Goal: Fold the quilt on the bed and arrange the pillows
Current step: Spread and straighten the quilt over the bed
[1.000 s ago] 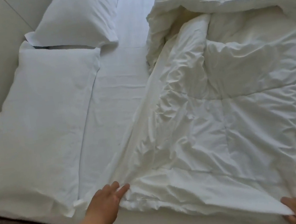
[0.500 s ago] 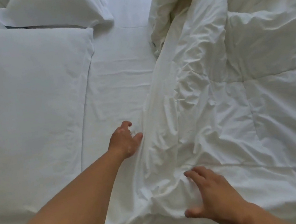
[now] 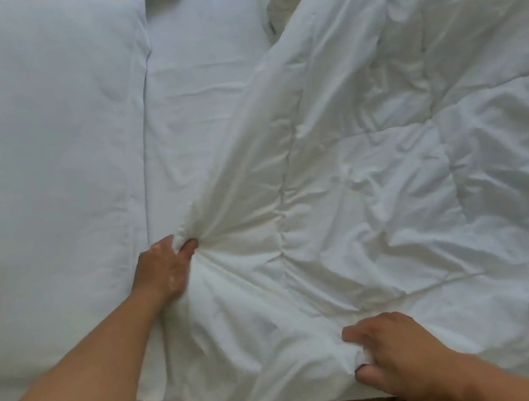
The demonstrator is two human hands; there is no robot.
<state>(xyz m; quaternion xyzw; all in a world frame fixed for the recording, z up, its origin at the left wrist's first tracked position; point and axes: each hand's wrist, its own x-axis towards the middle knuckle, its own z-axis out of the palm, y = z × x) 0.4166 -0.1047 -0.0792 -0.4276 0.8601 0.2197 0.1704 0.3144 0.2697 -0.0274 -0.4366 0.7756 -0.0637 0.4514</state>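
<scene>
Early stage: the quilt (image 3: 391, 180) lies crumpled and unfolded at right; left hand (image 3: 166, 268) and right hand (image 3: 394, 349) each clutch its fabric; the pillow (image 3: 36, 167) at left looks untouched.

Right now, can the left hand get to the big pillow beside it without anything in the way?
Probably yes. The left hand is shut on a bunch of the quilt, right beside the pillow. Nothing lies between them, but it must let go of the quilt first.
</scene>
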